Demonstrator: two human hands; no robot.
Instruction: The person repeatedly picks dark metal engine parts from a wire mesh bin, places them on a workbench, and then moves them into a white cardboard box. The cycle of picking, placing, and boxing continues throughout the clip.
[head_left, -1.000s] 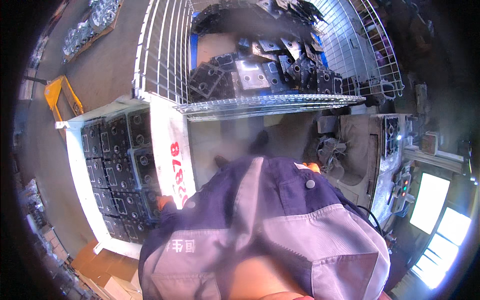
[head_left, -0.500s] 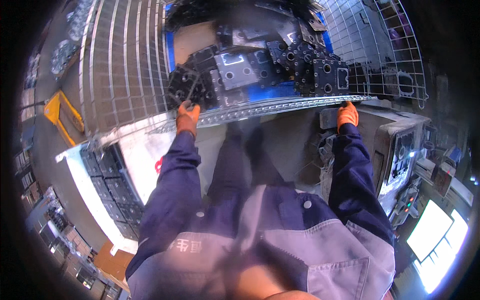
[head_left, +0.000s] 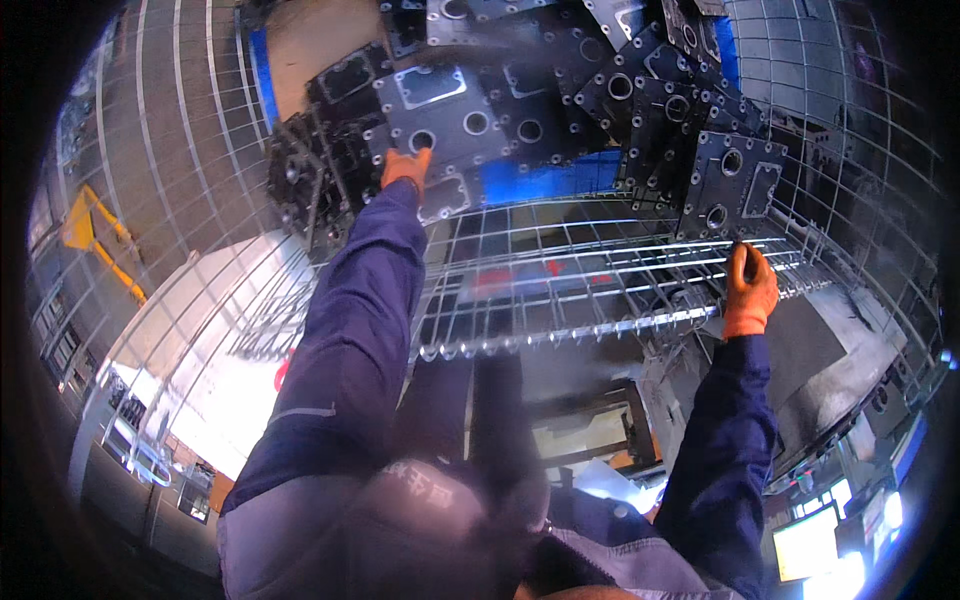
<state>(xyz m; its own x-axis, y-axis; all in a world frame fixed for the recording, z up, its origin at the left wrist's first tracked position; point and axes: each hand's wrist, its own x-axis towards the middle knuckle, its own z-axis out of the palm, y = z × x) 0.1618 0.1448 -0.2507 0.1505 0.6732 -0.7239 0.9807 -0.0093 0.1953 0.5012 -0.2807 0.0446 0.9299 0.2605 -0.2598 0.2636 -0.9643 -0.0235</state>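
My left hand [head_left: 405, 170], in an orange glove, reaches into the wire cage. Its fingers are at the lower left edge of a grey metal plate [head_left: 455, 110] with round holes and a rectangular cut-out; thumb and finger straddle the edge near one hole. My right hand [head_left: 750, 290], also gloved in orange, is curled with its fingertips close together. It is at the wire mesh panel [head_left: 570, 275], just below the lower corner of another holed metal plate [head_left: 730, 185]. Whether that hand grips the mesh or the plate is hidden.
More dark metal plates [head_left: 640, 100] lie in an uneven pile in the cage, over a blue liner [head_left: 550, 178] and brown cardboard [head_left: 320, 50]. Mesh side walls [head_left: 200, 110] rise at both sides. A white surface [head_left: 210, 340] stands at left, a yellow pallet-jack handle [head_left: 100, 240] beyond.
The mesh panel now slopes down toward me, its lower edge nearer. My left hand has left its edge and moved onto a plate; my right hand is lower and farther right in view.
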